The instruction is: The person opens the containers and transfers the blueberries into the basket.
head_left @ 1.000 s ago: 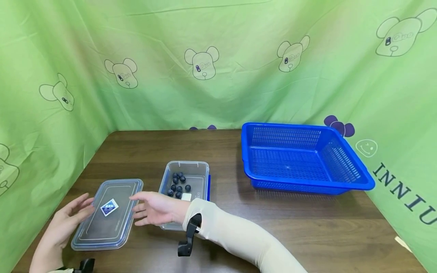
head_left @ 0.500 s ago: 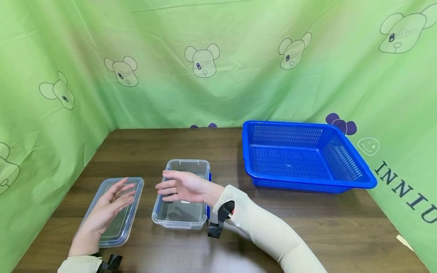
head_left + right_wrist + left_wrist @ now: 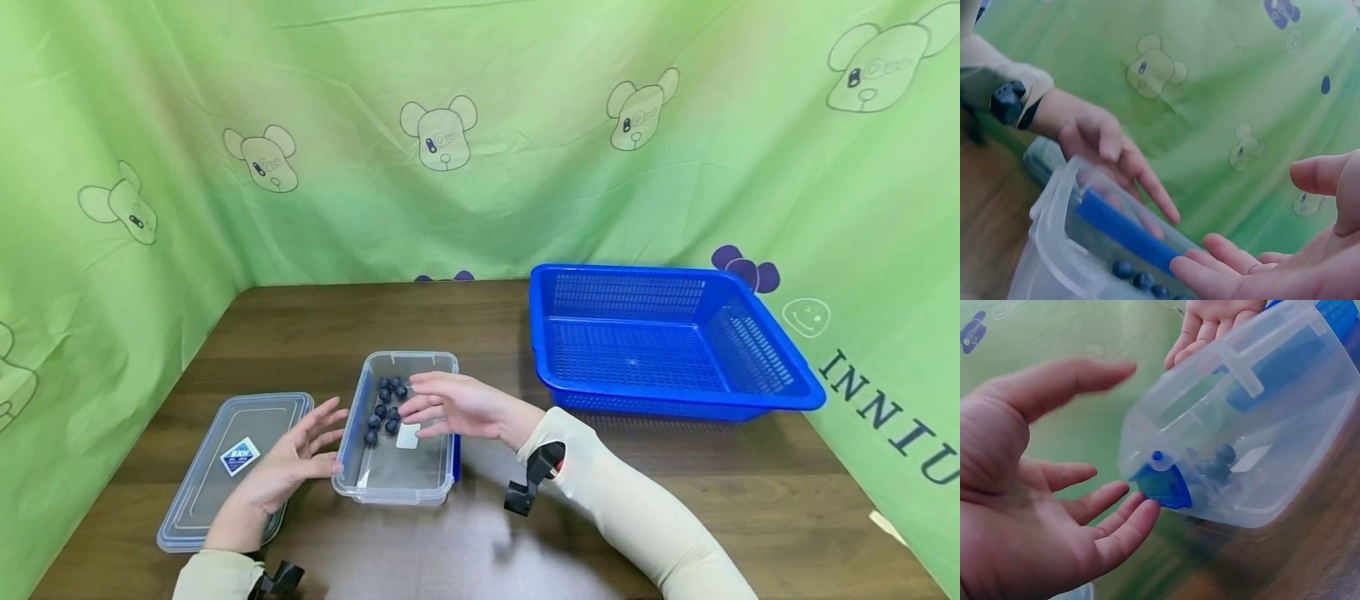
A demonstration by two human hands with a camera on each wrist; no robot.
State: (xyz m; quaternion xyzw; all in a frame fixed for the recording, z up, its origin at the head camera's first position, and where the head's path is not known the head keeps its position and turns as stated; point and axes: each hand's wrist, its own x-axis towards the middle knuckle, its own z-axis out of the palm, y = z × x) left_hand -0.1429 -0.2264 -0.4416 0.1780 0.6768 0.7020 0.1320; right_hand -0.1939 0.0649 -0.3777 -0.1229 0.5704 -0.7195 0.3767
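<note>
A clear plastic food container [image 3: 423, 475], uncovered, stands on the table with several blueberries [image 3: 372, 422] and a small white packet [image 3: 407, 436] inside. My left hand [image 3: 281, 467] is at its left side, thumb spread from the fingers. In the left wrist view, those fingertips [image 3: 1147, 509] are close to a blue latch [image 3: 1166, 487] on the wall; contact is hard to tell. My right hand [image 3: 476, 407] hovers over the right rim, palm turned left, fingers loosely extended and holding nothing. The container's lid [image 3: 202, 492], with a blue-and-white sticker, lies flat under my left forearm and hand.
A blue perforated basket [image 3: 630, 358] stands at the right rear of the brown wooden table [image 3: 637, 500]. Green curtain cloth [image 3: 345, 208] with bear prints hangs behind and along both sides.
My left hand has moved right, from over the lid to the container's left side. My right hand has moved right, from between lid and container to the container's right rim.
</note>
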